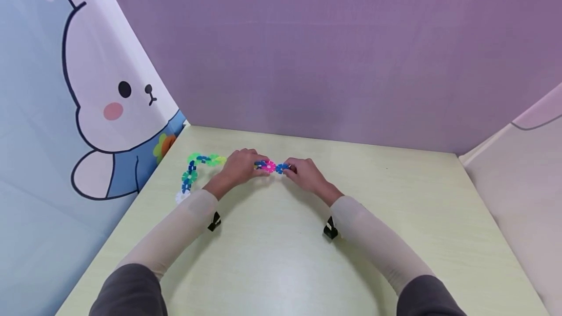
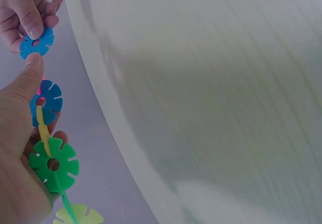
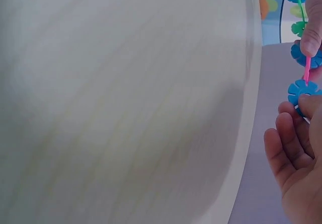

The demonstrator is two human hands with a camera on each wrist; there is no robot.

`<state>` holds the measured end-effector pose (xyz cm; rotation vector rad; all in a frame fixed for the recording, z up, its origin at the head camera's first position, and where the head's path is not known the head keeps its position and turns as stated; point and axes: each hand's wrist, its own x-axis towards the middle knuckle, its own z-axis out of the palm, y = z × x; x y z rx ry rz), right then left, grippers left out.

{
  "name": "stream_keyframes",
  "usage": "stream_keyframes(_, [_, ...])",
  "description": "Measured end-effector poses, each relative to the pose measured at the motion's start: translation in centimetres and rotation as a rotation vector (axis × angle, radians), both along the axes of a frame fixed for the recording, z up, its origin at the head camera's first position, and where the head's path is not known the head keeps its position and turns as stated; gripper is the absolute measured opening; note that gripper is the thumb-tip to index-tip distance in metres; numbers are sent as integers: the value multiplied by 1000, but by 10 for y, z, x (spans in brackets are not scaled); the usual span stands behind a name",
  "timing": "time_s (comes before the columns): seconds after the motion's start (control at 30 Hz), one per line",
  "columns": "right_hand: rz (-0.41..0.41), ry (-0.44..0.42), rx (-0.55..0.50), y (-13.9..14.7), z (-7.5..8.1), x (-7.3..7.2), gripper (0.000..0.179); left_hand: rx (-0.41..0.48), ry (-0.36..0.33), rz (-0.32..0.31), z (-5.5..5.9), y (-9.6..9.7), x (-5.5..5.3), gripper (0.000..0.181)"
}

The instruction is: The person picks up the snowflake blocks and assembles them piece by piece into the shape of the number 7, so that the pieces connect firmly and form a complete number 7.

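Observation:
A chain of slotted plastic snowflake discs [image 1: 190, 177] in green, blue, yellow and white bends along the table's left side and runs to my left hand [image 1: 240, 167]. That hand grips the chain near its end, thumb and fingers pinching the pink snowflake disc [image 1: 269, 166]. Opposite it, my right hand [image 1: 306, 175] pinches a blue snowflake disc [image 3: 297, 90] between thumb and fingers. In the right wrist view, the pink disc [image 3: 307, 70] appears edge-on and meets the blue disc's rim; how deep the slots fit I cannot tell. A green disc [image 2: 65, 163] hangs below the left palm.
The pale wooden table [image 1: 281, 257] extends to both sides of the arms. Behind it stands a purple cloth wall [image 1: 307, 62], and a rabbit-print cloth [image 1: 105, 87] borders the left. Small black pieces [image 1: 330, 229] sit under the sleeves at the forearms.

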<state>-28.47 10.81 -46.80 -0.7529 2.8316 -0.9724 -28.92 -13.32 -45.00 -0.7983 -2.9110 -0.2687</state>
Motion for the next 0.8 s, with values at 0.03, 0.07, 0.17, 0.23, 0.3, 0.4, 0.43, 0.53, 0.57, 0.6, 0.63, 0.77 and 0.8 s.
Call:
stream_keyframes(0.03, [-3, -4, 1, 0, 0, 0, 17, -2, -1, 0, 0, 0, 0, 48])
stream_keyframes(0.07, [-6, -6, 2, 0, -1, 0, 17, -1, -3, 0, -1, 0, 0, 48])
stream_keyframes(0.17, [-11, -10, 1, -1, -2, 0, 17, -15, 1, -4, -1, -1, 0, 48])
stream_keyframes(0.23, [-15, -10, 0, -2, -2, 0, 17, -14, -4, -5, -1, -1, 0, 48])
stream_keyframes(0.3, [-16, -8, -2, -2, -3, 0, 17, -14, -7, -8, -2, -1, 0, 49])
stream_keyframes(0.4, [-21, -7, -1, -3, -2, 1, 16, -9, -13, -11, -2, -2, -1, 49])
stream_keyframes(0.43, [-21, -6, 0, -3, -2, 1, 16, -10, -13, -12, -3, -3, -1, 49])
stream_keyframes(0.53, [-21, -9, -3, -4, -1, 2, 16, 0, -16, -15, -2, -3, 0, 49])
stream_keyframes(0.57, [-20, -9, -5, -5, -1, 3, 16, 1, -13, -17, -2, -3, 0, 49])
stream_keyframes(0.6, [-19, -8, -6, -5, -1, 3, 16, 6, -13, -20, -2, -2, 1, 49])
stream_keyframes(0.63, [-18, -7, -8, -5, -1, 3, 16, 11, -12, -24, -2, -2, 1, 49])
stream_keyframes(0.77, [-10, 9, -11, -5, -1, 3, 17, 23, -5, -39, -3, 1, 1, 47])
stream_keyframes(0.8, [-7, 16, -10, -4, -1, 3, 16, 27, -6, -40, -3, 1, 0, 47])
